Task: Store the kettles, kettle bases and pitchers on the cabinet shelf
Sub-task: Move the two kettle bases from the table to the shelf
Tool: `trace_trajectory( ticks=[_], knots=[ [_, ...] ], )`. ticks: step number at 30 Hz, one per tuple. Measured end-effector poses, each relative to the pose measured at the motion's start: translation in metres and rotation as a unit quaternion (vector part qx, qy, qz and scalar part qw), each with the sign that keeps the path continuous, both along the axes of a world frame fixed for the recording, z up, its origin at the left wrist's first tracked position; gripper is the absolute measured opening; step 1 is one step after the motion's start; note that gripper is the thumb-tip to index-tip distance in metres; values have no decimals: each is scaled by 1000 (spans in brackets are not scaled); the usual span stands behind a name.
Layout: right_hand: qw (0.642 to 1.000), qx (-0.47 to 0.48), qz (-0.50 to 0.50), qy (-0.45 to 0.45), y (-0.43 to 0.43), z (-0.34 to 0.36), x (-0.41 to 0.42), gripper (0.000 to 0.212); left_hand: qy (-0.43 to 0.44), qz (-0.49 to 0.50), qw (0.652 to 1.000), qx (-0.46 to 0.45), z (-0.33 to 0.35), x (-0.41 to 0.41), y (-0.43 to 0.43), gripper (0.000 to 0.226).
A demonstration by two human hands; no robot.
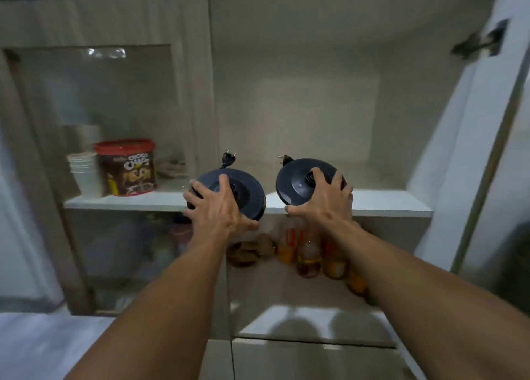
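Two round dark kettle bases are held up in front of the white cabinet shelf (387, 203). My left hand (218, 210) grips the left kettle base (249, 191) at the shelf's front edge, its plug sticking up behind. My right hand (327, 199) grips the right kettle base (295, 183), tilted toward me just over the shelf edge, with its plug at the upper left. The shelf compartment behind both bases is bare. No kettles or pitchers are in view.
On the shelf's left part, behind a glass door, stand a Choco Chips tub (126, 167) and stacked white cups (84, 173). Several jars and bottles (308, 250) fill the lower shelf. The open cabinet door (470, 121) hangs at the right.
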State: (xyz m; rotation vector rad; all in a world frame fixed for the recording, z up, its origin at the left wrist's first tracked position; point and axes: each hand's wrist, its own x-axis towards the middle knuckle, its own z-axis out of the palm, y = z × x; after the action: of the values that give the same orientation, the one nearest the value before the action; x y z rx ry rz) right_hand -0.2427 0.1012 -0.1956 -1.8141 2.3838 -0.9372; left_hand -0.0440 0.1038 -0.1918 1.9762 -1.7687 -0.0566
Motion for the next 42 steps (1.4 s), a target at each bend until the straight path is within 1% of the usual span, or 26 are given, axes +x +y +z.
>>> trace_trajectory(
  ticks=[3,5,9,15,19,22,25,27,29,31,39,42],
  knots=[
    [999,2,-44,-1,-11,4,-51,108,-11,-48,999,-3,5,-50,-26,127],
    [998,2,-62,1,-27,6,-83,108,-23,-63,998,-7,7,-80,-47,127],
    [997,15,-76,7,-76,5,-141,111,-13,-72,997,2,8,-137,-102,126],
    [994,72,-84,-6,-166,-11,-215,114,4,-66,996,51,-2,-215,-198,120],
    [991,114,-71,6,-214,-24,-245,109,5,-65,995,72,-15,-248,-251,125],
    [988,146,-52,-12,-241,-34,-256,114,-7,-58,993,103,-25,-261,-278,127],
    [986,158,-35,-39,-272,-43,-266,125,31,-39,986,159,-28,-268,-303,126],
    [985,165,-18,-43,-285,-45,-273,127,37,-46,979,197,-27,-268,-319,131],
    [985,169,-6,-43,-291,-44,-276,128,30,-51,975,214,-29,-269,-332,137],
    [986,163,0,-39,-297,-45,-278,128,30,-49,976,209,-32,-271,-340,138],
    [986,165,-12,-33,-311,-51,-282,133,41,-54,983,172,-43,-273,-356,131],
    [984,179,-13,-20,-306,-48,-279,131,56,-48,985,153,-49,-273,-354,134]
  ],
)
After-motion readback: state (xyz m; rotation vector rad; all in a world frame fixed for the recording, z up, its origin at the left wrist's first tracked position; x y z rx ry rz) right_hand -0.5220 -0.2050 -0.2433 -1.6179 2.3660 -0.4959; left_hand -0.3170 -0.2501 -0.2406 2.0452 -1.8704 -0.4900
